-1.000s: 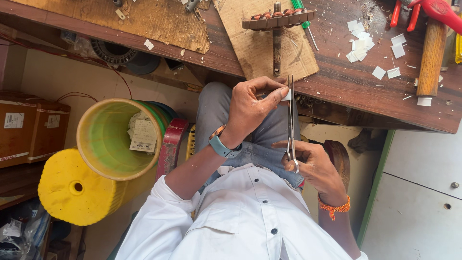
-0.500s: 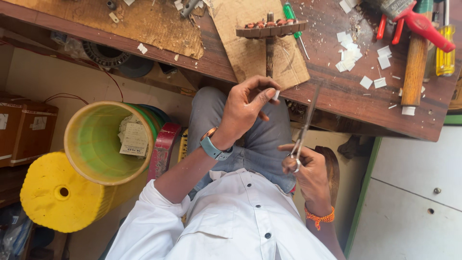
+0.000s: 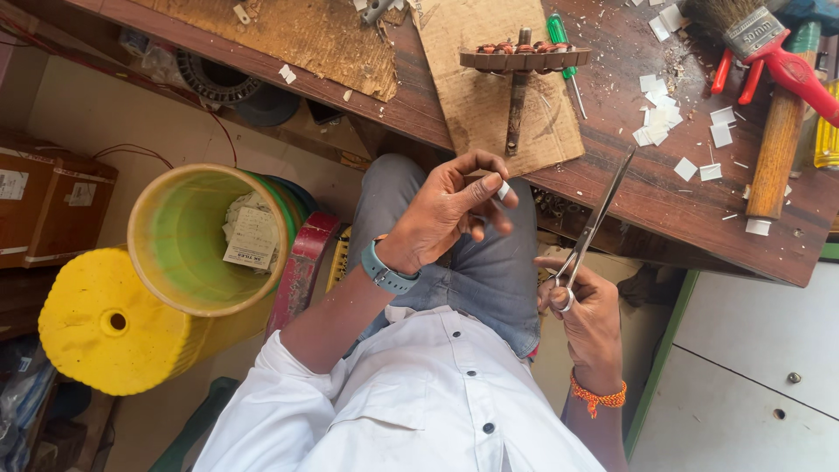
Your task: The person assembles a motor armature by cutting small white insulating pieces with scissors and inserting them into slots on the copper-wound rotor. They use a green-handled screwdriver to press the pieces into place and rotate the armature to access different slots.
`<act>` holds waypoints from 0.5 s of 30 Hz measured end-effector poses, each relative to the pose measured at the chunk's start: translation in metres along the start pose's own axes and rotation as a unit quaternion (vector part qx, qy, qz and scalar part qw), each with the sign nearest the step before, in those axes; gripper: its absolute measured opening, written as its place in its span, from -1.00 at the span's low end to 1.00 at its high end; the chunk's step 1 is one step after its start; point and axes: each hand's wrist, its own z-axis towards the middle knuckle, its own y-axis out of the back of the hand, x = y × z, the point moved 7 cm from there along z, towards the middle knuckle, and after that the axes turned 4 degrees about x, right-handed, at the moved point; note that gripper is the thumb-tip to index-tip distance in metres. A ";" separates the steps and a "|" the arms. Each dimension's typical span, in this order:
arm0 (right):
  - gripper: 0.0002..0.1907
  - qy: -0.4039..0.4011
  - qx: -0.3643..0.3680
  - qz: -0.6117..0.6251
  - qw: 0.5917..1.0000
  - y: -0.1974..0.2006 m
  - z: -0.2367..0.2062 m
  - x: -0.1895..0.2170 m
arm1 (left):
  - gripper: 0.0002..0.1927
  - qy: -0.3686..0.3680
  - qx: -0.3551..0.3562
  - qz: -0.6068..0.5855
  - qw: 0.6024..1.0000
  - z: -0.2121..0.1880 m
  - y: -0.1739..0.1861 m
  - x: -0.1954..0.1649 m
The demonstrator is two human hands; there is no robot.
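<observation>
- White shirt cloth (image 3: 419, 402) lies nearest you, smooth and buttoned, with grey trousers beyond it.
- Your right hand (image 3: 587, 316) is curled shut around the ring handles of the steel scissors (image 3: 599, 214). The long thin blades lie together and point up and away, towards the edge of the surface.
- Your left hand (image 3: 441, 218), with a teal watch (image 3: 384, 271) at the wrist, is half closed. Thumb and forefinger pinch a small white slip (image 3: 503, 190), which looks stiff and paper-like, and the other fingers are loosely bent.
- The slip sits over your lap, just short of the surface and apart from the blades, so this looks like the pause between cuts. Another cut would call for bringing slip and blades together and opening the scissors first.
- On the dark, scarred wooden surface (image 3: 612, 175) lies a sheet of brown cardboard (image 3: 476, 105). It carries a round slotted motor core (image 3: 523, 59) with coppery windings on a metal shaft.
- Farther right are small square white paper scraps (image 3: 690, 131) among dust, a wooden-handled hammer (image 3: 778, 149) and a bristle brush (image 3: 743, 26).
- On the floor to your left stand a yellow reel (image 3: 114, 323) and a green bucket (image 3: 188, 240).
</observation>
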 end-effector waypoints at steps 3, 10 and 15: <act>-0.18 0.000 0.012 0.002 1.000 -0.002 0.000 0.001 | -0.78 -0.048 -0.015 0.029 0.998 0.000 -0.002 -0.006; -0.06 0.001 0.130 -0.024 0.991 -0.026 -0.002 0.004 | -0.78 -0.062 -0.050 0.155 0.985 -0.003 -0.014 -0.018; -0.02 -0.023 0.194 -0.063 0.979 -0.048 0.003 0.004 | -0.85 -0.084 -0.074 0.318 0.941 -0.008 -0.025 -0.026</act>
